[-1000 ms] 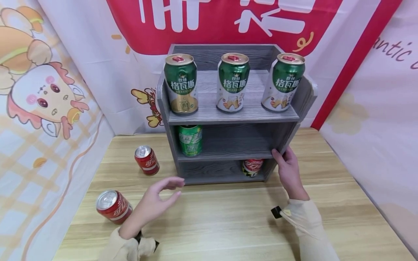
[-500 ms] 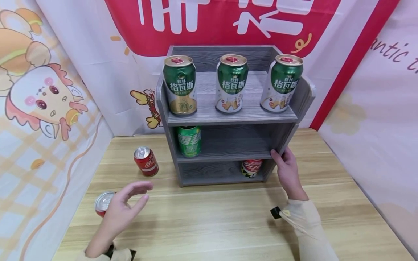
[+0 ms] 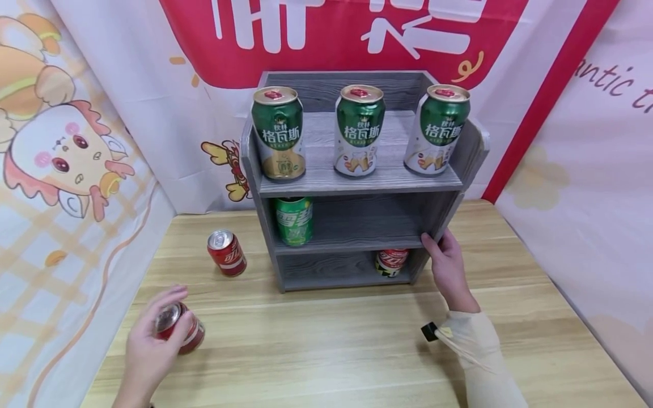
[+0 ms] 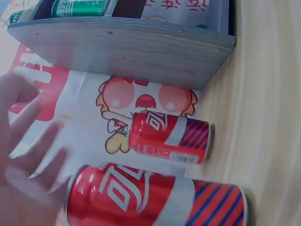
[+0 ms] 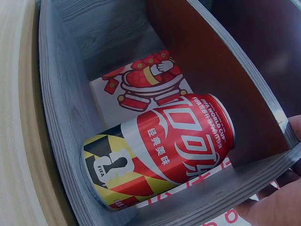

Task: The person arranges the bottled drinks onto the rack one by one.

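At the left front of the table, my left hand [image 3: 151,348] is over a red cola can [image 3: 193,338], thumb and fingers spread around its top. The left wrist view has the blurred fingers beside that can's top end, with a gap showing. A second red cola can [image 3: 227,256] stands farther back, left of the grey wooden shelf [image 3: 352,247]. My right hand [image 3: 449,275] grips the shelf's right side panel, its thumb on the front edge. Inside the bottom compartment, at the right, stands a red cola can with a yellow-black base [image 5: 164,150].
Three green kvass cans, the middle one [image 3: 359,133] among them, stand spaced along the top shelf. A green can [image 3: 295,222] is at the left of the middle compartment. Printed cloth [image 3: 204,113] hangs behind and along both sides of the wooden table [image 3: 326,345].
My left hand has moved left and toward me, from before the shelf's lower left corner to the nearer red can. The right hand stays on the shelf's side.
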A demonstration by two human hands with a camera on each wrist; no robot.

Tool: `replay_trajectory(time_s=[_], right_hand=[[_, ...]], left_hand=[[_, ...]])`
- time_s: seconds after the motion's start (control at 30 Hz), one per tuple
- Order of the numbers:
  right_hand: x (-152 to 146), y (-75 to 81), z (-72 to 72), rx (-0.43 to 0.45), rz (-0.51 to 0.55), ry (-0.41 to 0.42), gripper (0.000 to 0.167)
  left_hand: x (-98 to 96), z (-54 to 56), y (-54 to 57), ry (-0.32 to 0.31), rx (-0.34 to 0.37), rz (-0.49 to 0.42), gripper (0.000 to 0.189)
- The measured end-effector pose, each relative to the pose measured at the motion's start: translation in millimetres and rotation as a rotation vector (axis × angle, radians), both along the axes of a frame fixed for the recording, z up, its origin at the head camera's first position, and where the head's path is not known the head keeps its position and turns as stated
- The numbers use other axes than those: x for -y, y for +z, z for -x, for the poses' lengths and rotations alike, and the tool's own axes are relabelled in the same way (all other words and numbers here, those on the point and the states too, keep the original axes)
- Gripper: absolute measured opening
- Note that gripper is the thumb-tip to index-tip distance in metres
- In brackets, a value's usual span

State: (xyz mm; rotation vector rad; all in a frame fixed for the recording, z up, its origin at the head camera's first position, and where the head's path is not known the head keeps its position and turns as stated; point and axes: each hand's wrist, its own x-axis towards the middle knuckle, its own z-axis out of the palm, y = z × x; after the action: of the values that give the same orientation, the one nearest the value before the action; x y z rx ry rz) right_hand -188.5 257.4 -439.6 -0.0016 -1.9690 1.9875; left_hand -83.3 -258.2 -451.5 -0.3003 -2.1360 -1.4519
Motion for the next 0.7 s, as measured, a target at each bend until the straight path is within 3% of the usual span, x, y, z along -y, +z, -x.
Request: replay_trajectory(time_s=[0.17, 0.43, 0.7], right_hand=[[1, 0.5, 0.1, 0.01, 0.006, 0.005, 0.043], [0, 2.2, -0.5, 0.027, -0.014, 0.027, 0.045], [-1, 1.8, -0.8, 0.036, 0.0, 0.029, 0.047]], left_hand=[[12.1, -7.6, 0.8, 0.083, -0.033, -0.069, 0.045], [23.7, -17.1, -9.8, 0.235, 0.059, -0.008, 0.055], [26.0, -20.4, -29.0, 0.221, 0.325, 0.139, 0.081]])
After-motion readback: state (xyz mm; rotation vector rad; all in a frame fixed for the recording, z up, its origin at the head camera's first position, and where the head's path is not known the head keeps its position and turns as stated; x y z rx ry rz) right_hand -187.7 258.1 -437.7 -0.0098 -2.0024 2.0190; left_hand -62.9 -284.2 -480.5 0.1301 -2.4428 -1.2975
